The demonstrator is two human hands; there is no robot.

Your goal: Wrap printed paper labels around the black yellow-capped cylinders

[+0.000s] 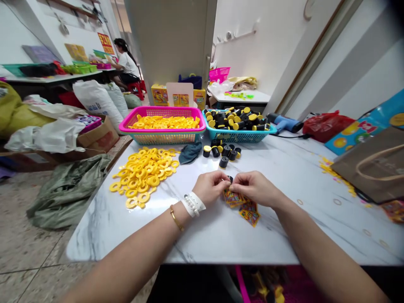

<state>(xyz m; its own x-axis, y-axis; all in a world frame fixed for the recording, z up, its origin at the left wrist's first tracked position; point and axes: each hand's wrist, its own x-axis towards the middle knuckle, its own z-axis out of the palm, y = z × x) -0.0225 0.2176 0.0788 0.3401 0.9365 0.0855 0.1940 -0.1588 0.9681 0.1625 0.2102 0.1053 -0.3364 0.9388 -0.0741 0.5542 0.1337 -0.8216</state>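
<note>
My left hand (211,187) and my right hand (257,187) meet over the white table, each with thumb and fingers pinched together. Between their fingertips a bit of a small black piece (230,179) shows; what exactly each hand pinches is mostly hidden. Under and beside the fingers lie colourful printed stickers (249,215) with orange edges, overlapping in a loose pile. Just beyond the hands several black cylinders (224,162) with yellow ends stand or lie on the table. Yellow ring-shaped plastic parts (143,172) are heaped left of my left hand.
A pink basket (126,126) of yellow parts and a blue basket (243,135) of black-and-yellow cylinders stand at the back. Between heap and cylinders lies a dark cloth (190,152). A blue heat gun (285,124), red bag (326,126) and brown paper bag (372,164) are rightward. Someone sits far left.
</note>
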